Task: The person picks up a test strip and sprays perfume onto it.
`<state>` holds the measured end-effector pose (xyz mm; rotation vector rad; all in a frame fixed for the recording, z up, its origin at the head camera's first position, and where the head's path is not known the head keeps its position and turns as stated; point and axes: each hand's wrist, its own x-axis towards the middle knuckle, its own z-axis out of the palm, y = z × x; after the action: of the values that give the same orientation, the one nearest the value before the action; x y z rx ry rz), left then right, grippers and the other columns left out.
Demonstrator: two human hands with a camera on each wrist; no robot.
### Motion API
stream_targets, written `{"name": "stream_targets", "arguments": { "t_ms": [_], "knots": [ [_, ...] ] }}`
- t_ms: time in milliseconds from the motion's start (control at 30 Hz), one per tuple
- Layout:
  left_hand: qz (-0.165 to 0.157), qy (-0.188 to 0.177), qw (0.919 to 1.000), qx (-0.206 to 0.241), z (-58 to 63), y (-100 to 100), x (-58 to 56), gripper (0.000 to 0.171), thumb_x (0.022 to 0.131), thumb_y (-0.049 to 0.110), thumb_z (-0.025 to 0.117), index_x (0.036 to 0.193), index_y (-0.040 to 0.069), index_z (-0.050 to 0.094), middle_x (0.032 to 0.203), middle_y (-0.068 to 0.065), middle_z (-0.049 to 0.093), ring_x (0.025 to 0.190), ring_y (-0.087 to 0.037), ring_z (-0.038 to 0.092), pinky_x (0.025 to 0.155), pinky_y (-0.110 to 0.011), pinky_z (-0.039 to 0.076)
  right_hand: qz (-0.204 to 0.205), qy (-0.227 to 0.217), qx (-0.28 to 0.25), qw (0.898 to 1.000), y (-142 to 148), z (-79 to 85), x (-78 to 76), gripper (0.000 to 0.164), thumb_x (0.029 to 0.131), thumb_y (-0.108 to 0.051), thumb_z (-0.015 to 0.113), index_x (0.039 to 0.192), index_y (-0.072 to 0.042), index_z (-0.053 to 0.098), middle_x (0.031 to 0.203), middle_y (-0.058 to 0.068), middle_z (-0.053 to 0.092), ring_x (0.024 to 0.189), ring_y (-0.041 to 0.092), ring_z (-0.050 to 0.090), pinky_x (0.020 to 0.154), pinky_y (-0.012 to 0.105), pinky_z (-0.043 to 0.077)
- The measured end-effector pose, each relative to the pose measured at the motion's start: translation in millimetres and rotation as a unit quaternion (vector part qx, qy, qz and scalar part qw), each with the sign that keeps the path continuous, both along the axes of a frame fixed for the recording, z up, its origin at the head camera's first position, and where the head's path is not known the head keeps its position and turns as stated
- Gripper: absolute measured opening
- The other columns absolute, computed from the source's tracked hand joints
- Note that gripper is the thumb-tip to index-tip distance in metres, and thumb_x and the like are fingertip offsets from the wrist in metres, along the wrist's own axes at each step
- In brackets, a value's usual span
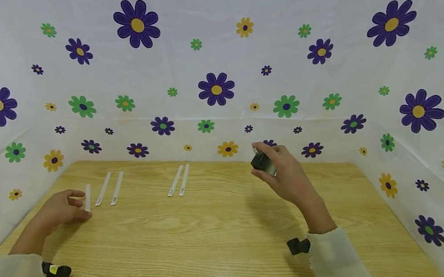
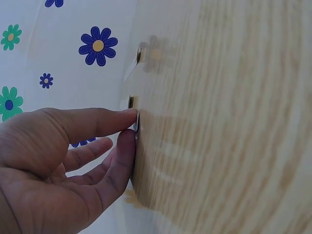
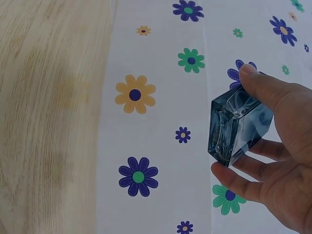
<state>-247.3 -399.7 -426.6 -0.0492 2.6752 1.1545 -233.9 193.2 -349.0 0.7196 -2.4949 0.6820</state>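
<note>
At the left of the table, my left hand (image 1: 58, 208) pinches the near end of a narrow white paper strip (image 1: 87, 197) between thumb and finger. In the left wrist view those fingertips are right at the tabletop. Two more strips, a nearer one (image 1: 103, 188) and another (image 1: 117, 188), lie just right of that hand. My right hand (image 1: 294, 178) holds a blue faceted glass perfume bottle (image 3: 239, 126) raised above the table, thumb on one side and fingers on the other. Part of the bottle is hidden by the hand.
Farther right on the wooden table (image 1: 201, 246) lies a pair of white strips, one (image 1: 175, 180) close beside the other (image 1: 184, 179). Small dark printed marks show at their near ends. A white flower-patterned cloth (image 1: 181, 65) rises behind the table and along both sides.
</note>
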Motion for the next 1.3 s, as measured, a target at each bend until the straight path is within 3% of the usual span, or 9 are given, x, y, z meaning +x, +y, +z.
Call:
{"name": "stream_targets", "arguments": {
  "t_ms": [300, 500, 700, 900, 1300],
  "knots": [
    [0.004, 0.006, 0.9994, -0.035, 1.3, 5.2, -2.8, 0.09, 0.081, 0.02, 0.088, 0.143, -0.017, 0.034, 0.131, -0.042, 0.046, 0.105, -0.036, 0.06, 0.078, -0.032, 0.054, -0.004, -0.007, 0.001, 1.0, -0.4, 0.8, 0.7, 0.066, 0.093, -0.026, 0.078, 0.151, -0.023, 0.048, 0.122, 0.024, 0.057, 0.106, 0.037, 0.062, 0.077, 0.049, 0.058],
    [-0.01, 0.009, 0.9983, -0.057, 3.1, 8.7, -2.9, 0.093, 0.08, 0.023, 0.089, 0.144, -0.017, 0.034, 0.132, -0.044, 0.046, 0.109, -0.043, 0.057, 0.088, -0.045, 0.052, 0.001, -0.005, 0.002, 1.0, -1.0, 0.6, -0.9, 0.066, 0.093, -0.025, 0.078, 0.15, -0.023, 0.047, 0.124, 0.024, 0.057, 0.109, 0.038, 0.062, 0.08, 0.051, 0.058],
    [-0.008, -0.009, 0.9988, -0.047, 2.6, 7.3, -3.7, 0.094, 0.081, 0.021, 0.088, 0.146, -0.016, 0.031, 0.138, -0.048, 0.037, 0.117, -0.051, 0.051, 0.094, -0.054, 0.048, -0.003, -0.009, 0.002, 1.0, -0.8, 1.9, 0.0, 0.067, 0.092, -0.025, 0.079, 0.151, -0.024, 0.047, 0.126, 0.025, 0.056, 0.111, 0.038, 0.061, 0.083, 0.052, 0.058],
    [-0.018, 0.009, 0.9981, -0.059, 1.6, 2.8, -3.6, 0.092, 0.079, 0.022, 0.088, 0.145, -0.015, 0.034, 0.136, -0.048, 0.04, 0.119, -0.058, 0.048, 0.098, -0.065, 0.043, -0.005, -0.011, 0.0, 1.0, -0.9, 3.0, 2.0, 0.066, 0.092, -0.025, 0.079, 0.151, -0.025, 0.047, 0.127, 0.025, 0.056, 0.11, 0.038, 0.062, 0.082, 0.051, 0.059],
    [-0.007, 0.005, 0.9986, -0.052, 5.1, 0.0, 2.0, 0.091, 0.078, 0.009, 0.084, 0.148, -0.015, 0.03, 0.138, -0.048, 0.034, 0.121, -0.058, 0.043, 0.095, -0.056, 0.046, 0.0, -0.006, 0.003, 1.0, -0.8, 4.3, 2.5, 0.066, 0.092, -0.025, 0.079, 0.151, -0.024, 0.048, 0.125, 0.025, 0.056, 0.108, 0.038, 0.062, 0.081, 0.052, 0.058]
  ]
}}
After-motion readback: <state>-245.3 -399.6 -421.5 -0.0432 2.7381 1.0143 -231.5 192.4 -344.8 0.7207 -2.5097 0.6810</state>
